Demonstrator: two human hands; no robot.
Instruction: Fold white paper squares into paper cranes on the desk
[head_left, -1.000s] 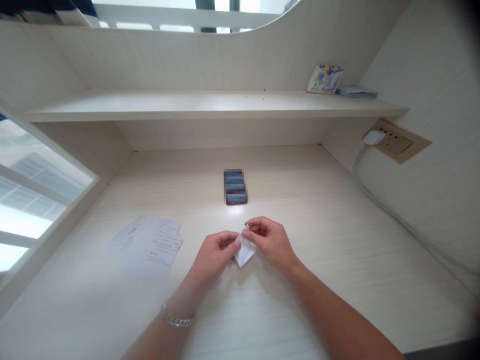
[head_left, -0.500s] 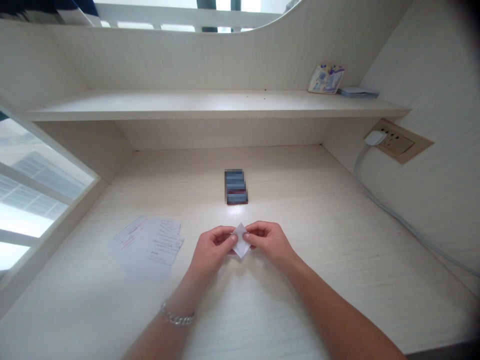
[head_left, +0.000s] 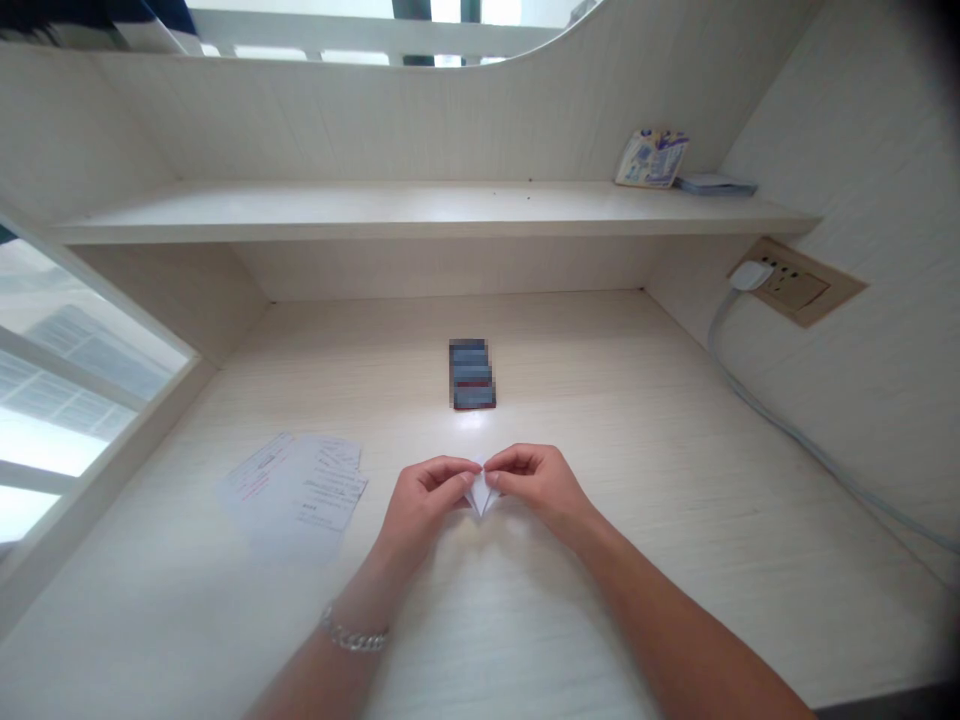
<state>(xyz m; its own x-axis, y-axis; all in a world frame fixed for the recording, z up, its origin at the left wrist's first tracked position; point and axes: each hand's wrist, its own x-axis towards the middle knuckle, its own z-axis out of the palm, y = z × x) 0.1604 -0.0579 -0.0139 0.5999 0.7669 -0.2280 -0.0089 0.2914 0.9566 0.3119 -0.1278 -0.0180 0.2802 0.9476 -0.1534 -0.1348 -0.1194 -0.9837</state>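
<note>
A small piece of folded white paper (head_left: 481, 496) is pinched between my two hands, low over the desk, with its lower corner pointing toward me. My left hand (head_left: 429, 492), with a silver chain bracelet (head_left: 354, 636) on the wrist, grips the paper's left side between thumb and fingers. On the right side, my right hand (head_left: 538, 482) holds it the same way. The fingertips of both hands nearly meet at the top and cover the paper's upper part. Beyond the hands lies a dark, pixelated rectangular object (head_left: 472, 374), perhaps a phone.
Sheets of paper with writing (head_left: 300, 490) lie on the desk (head_left: 645, 600) at the left. A shelf (head_left: 375, 212) crosses the back, carrying a colourful packet (head_left: 651, 158) and a flat stack (head_left: 715, 185). A cable (head_left: 795, 432) runs from the wall socket (head_left: 799, 283) along the right.
My fingertips have moved together over the paper's upper corner. The paper has gone from a flat diamond to a shape with its sides bent and a crease down the middle.
</note>
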